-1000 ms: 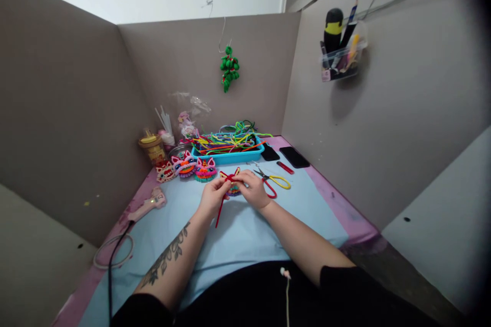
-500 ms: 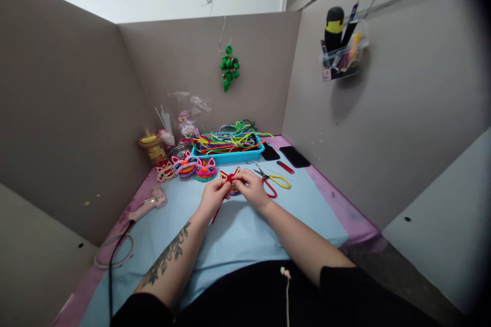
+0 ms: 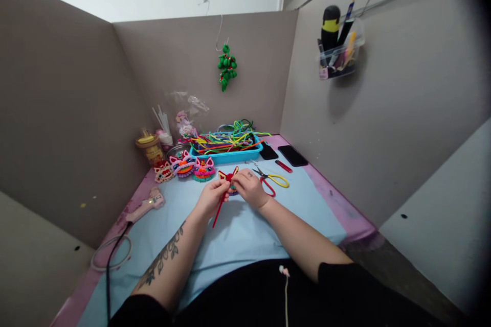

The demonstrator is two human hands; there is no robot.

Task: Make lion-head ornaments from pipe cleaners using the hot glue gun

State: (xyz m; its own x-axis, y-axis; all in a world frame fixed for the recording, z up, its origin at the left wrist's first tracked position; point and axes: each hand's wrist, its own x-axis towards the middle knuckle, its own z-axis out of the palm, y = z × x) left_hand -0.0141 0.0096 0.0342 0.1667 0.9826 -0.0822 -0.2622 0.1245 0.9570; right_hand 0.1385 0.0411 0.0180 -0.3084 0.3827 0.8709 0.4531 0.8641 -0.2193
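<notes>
Both hands meet over the pale blue mat [image 3: 238,237]. My left hand [image 3: 209,198] pinches a red pipe cleaner [image 3: 218,213], whose free end trails down toward me. My right hand [image 3: 250,187] grips a small multicoloured pipe-cleaner figure [image 3: 229,178] with yellow-edged red ears, where the red strand is wound on. Most of the figure is hidden behind my fingers.
A blue tray [image 3: 226,156] of coloured pipe cleaners stands behind. Three finished figures [image 3: 184,166] lie to its left, near a yellow jar [image 3: 148,147]. Scissors [image 3: 273,181], a red tool [image 3: 284,166] and two phones [image 3: 292,155] lie right. A pink glue gun [image 3: 146,205] with cable lies left.
The hands have barely shifted; the red strand's loose end has swung slightly. The whole view has drifted a little left and up.
</notes>
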